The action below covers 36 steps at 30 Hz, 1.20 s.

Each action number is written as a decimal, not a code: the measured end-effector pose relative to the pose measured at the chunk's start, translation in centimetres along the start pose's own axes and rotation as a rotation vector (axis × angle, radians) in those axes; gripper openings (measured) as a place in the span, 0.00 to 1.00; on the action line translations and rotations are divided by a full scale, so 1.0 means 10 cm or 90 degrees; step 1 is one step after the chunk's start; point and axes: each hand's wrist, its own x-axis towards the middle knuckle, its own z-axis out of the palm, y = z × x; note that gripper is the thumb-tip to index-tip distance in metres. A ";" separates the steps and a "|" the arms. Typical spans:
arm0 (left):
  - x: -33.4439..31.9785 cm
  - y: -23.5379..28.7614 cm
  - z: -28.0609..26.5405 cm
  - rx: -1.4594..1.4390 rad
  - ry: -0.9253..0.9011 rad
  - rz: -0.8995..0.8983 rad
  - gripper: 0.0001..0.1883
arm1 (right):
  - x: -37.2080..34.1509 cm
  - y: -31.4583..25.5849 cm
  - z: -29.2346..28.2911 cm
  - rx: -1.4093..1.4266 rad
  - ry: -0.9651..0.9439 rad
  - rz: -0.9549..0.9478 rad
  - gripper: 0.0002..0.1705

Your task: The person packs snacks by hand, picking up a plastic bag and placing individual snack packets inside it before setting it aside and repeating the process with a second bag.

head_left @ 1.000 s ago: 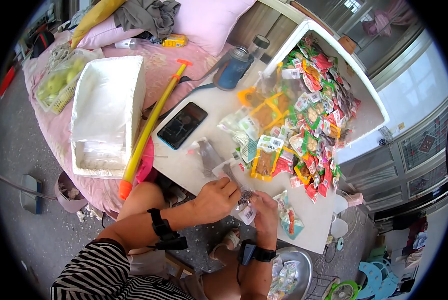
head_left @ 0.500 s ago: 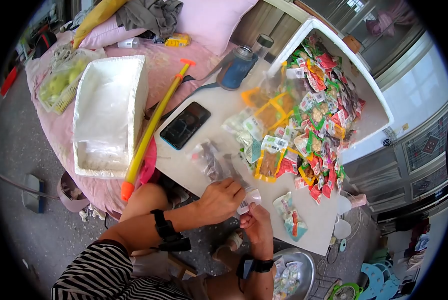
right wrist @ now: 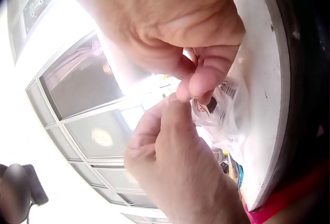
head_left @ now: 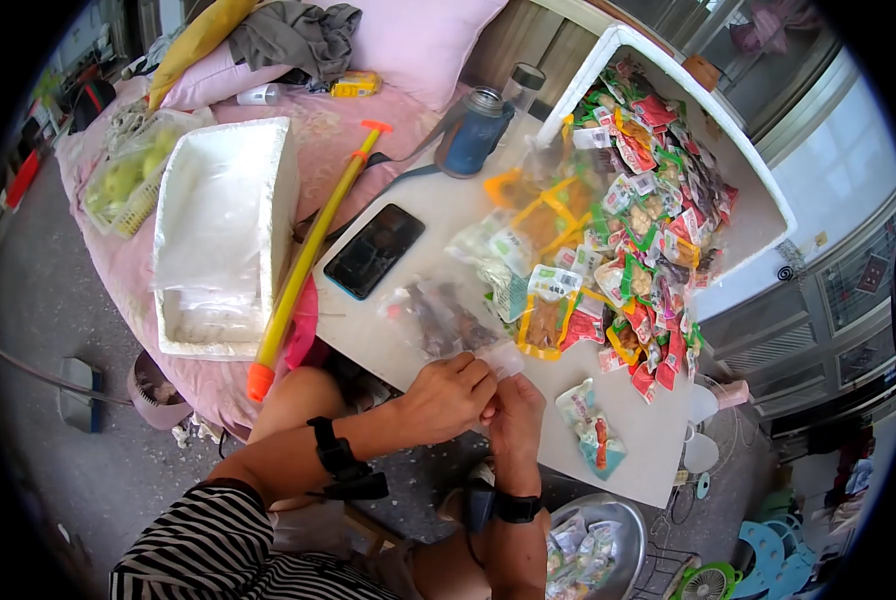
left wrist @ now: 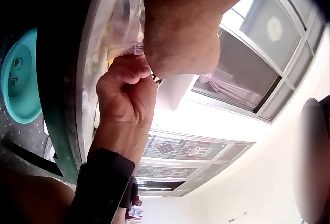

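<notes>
A clear plastic bag [head_left: 446, 318] with dark contents lies on the white table, its near end between both hands. My left hand [head_left: 448, 398] pinches that end with fingers bent against the thumb. Close beside it, my right hand [head_left: 516, 418] pinches the same end, and the two hands' fingertips meet. In the right wrist view, clear film of the bag [right wrist: 221, 118] hangs behind the joined fingertips, while the left wrist view shows its film [left wrist: 126, 26] beyond the right hand's curled fingers. The pinched edge itself is mostly hidden by the fingers.
Many colourful snack packets [head_left: 638, 230] spill from a white foam box [head_left: 743, 150] across the table [head_left: 628, 455]. A phone [head_left: 374, 251], a blue bottle [head_left: 473, 135] and one teal-white packet [head_left: 590, 428] lie or stand around. Below right, a metal basin [head_left: 628, 540] holds packets.
The bag's dark contents have shifted from between the hands to its far end on the table. My right hand let its lower grip go and came up beside the left.
</notes>
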 end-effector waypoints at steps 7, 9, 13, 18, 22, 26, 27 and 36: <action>0.01 0.04 0.05 0.028 -0.015 -0.037 0.18 | 0.00 -0.04 -0.08 -0.037 -0.050 -0.033 0.08; 0.00 0.06 0.05 0.025 -0.014 -0.012 0.18 | 0.02 0.00 -0.04 -0.080 -0.053 -0.051 0.07; 0.02 0.06 0.05 -0.007 0.011 0.040 0.18 | 0.14 0.22 0.00 -0.096 0.047 -0.167 0.06; 0.04 0.03 0.00 0.012 0.016 0.001 0.15 | 0.05 0.15 0.04 -0.279 0.117 -0.330 0.05; 0.03 0.03 0.03 -0.022 0.018 -0.009 0.12 | -0.07 0.05 0.20 -0.322 0.102 -0.386 0.02; 0.06 0.02 0.06 -0.034 0.011 -0.016 0.11 | -0.08 0.15 0.07 -0.244 0.053 -0.265 0.03; 0.06 0.02 0.06 -0.034 0.013 -0.015 0.11 | -0.07 0.17 0.05 -0.264 0.046 -0.281 0.03; 0.06 0.01 0.04 -0.041 0.025 -0.031 0.10 | -0.08 0.15 0.07 -0.176 0.014 -0.144 0.06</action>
